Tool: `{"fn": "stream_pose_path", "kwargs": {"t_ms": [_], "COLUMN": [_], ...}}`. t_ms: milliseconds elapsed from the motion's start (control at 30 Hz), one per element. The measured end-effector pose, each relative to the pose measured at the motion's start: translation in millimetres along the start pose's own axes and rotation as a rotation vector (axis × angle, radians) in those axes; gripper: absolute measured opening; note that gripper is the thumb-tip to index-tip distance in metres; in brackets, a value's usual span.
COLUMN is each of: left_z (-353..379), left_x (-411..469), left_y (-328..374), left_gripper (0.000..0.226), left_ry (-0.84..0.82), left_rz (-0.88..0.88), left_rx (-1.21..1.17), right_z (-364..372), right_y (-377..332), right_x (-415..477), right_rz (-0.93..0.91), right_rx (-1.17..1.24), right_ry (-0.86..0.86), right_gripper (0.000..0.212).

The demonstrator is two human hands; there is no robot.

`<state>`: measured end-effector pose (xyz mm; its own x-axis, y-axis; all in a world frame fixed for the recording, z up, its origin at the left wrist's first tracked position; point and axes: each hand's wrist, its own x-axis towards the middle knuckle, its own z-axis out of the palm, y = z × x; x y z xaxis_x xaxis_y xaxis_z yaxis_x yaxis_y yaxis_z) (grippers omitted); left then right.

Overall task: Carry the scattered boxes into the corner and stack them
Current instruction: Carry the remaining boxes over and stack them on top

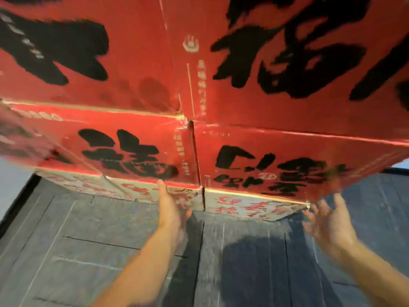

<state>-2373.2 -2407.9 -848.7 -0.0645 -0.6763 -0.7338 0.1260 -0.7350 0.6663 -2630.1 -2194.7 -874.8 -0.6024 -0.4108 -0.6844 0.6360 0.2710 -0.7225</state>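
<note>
Left of the stacked red boxes [137, 149], a pale wall [11, 185] meets the dark plank floor [66, 240] under the stack. The left hand [169, 207] presses straight fingers against the stack's front. The right hand [327, 220], fingers spread, holds nothing beside its lower right corner.

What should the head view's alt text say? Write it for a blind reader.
Red cardboard boxes with black brush lettering fill the view, stacked in tiers on paler red-printed cardboard boxes. The left hand lies flat against the stack; the right hand, blurred, spreads open near its right corner, above a dark grey floor.
</note>
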Motion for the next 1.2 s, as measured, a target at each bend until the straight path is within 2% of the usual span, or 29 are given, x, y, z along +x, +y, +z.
{"fn": "stream_pose_path", "kwargs": {"t_ms": [133,267,500,733,900,1200], "left_z": [-1.9,-2.5,12.2,5.3,-11.1,-36.3], "left_x": [49.1,73.7,88.4,101.4,117.3,129.5], "left_y": [-28.9,-50.4,-54.1,-50.4,-36.8,-10.3], "left_gripper": [0.069,0.067,0.081,0.121,0.119,0.115], "left_ry": [-0.016,-0.017,0.009,0.039,0.035,0.052], "left_rz": [0.056,0.11,0.115,0.089,0.108,0.195], "left_rx": [-0.086,-0.149,-0.233,-0.215,-0.198,-0.206], "right_z": [-6.3,-11.1,0.7,15.2,34.6,72.3], "right_y": [34.1,52.3,48.5,59.7,63.0,69.6], "right_x": [47.3,71.3,87.0,91.2,82.8,84.1], "right_rz": [-0.103,-0.117,-0.22,-0.241,-0.225,-0.232], "right_rx": [0.013,0.01,0.047,0.037,0.056,0.021], "right_ry": [0.06,0.032,-0.014,-0.042,-0.023,-0.116], "right_gripper": [0.057,0.072,0.052,0.048,0.047,0.046]}}
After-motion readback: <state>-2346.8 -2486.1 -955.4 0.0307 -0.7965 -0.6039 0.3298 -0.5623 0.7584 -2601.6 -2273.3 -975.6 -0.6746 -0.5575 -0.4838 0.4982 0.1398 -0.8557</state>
